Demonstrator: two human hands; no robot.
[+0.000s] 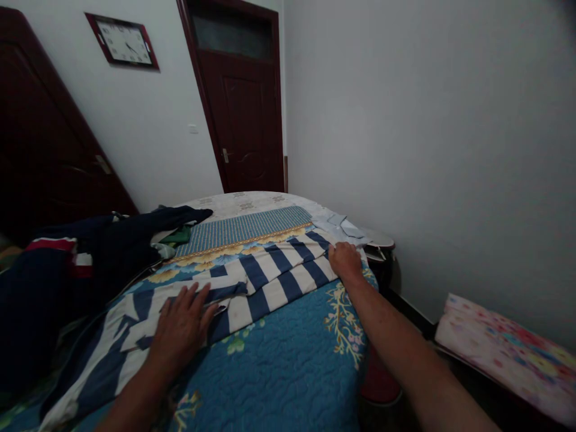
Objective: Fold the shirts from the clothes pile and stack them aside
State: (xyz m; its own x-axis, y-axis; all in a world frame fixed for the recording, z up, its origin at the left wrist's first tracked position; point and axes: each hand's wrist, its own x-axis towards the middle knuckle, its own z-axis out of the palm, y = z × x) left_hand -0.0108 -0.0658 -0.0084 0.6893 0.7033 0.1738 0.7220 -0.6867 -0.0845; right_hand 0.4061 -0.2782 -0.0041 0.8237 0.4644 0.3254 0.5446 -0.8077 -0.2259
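A blue-and-white striped garment (265,279) lies spread across the bed's blue quilted cover (288,366). My left hand (182,324) rests flat on its nearer part, fingers stretched out and spread. My right hand (345,261) reaches out to the garment's far right edge near the side of the bed, fingers curled down onto the cloth; whether it pinches the fabric is hidden.
A heap of dark navy clothes (90,252) lies on the bed's left. A light blue folded garment (344,228) sits at the far right corner. A floral cushion (504,354) lies at the right by the wall. Behind are a dark door (245,102) and a wall clock (122,42).
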